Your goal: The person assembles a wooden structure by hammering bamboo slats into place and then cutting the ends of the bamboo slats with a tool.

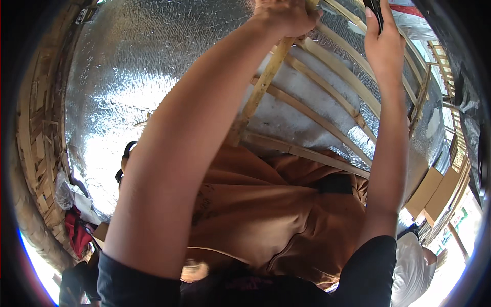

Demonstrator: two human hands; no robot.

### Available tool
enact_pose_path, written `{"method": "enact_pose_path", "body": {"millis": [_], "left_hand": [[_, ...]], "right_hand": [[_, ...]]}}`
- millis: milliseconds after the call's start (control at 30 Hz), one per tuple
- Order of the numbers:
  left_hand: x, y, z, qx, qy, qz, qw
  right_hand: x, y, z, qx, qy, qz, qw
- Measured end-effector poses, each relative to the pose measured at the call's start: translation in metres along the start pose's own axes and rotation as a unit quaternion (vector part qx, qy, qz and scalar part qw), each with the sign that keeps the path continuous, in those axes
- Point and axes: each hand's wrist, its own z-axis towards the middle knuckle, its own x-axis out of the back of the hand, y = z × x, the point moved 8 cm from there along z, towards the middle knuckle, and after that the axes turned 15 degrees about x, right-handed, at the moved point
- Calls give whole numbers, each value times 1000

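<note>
At the top edge my left hand [289, 16] is closed round a light bamboo pole [263, 84]. This pole slants down toward a brown cloth garment [255, 210] in front of me. Several flat bamboo slats [319, 89] fan off to the right of it, forming a frame. Higher up on the right, my right hand [384, 46] grips a black-handled tool [376, 13]. The picture's upper edge cuts the tool off, so its kind is hidden. Both arms are stretched up and away from me.
Crinkled silver foil sheeting [138, 66] lies behind the slats. Woven bamboo wall [41, 117] lines the left side. At the right are a folded cardboard piece [434, 192] and a person in a white shirt [411, 271]. A red bag [76, 230] sits low at the left.
</note>
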Motion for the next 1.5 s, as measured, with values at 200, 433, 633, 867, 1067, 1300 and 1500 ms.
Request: {"method": "enact_pose_path", "body": {"millis": [200,433,633,867,1067,1300,1500], "left_hand": [[35,-20,37,189,-48,-119,974],[24,-13,91,117,-93,29,988],[17,-15,121,38,-20,41,998],[24,-20,111,88,-78,79,990],[11,-20,95,141,-140,112,974],[12,-38,82,205,-186,142,950],[10,-35,83,224,-212,147,940]], "right_hand": [[-20,25,3,-3,-13,15,1000],[-20,23,12,8,-9,8,1000],[-21,23,23,-62,-50,5,997],[-21,30,25,-125,-84,95,984],[-2,27,36,-4,-58,27,998],[3,42,36,3,-66,35,997],[-1,49,32,-52,-106,18,993]]}}
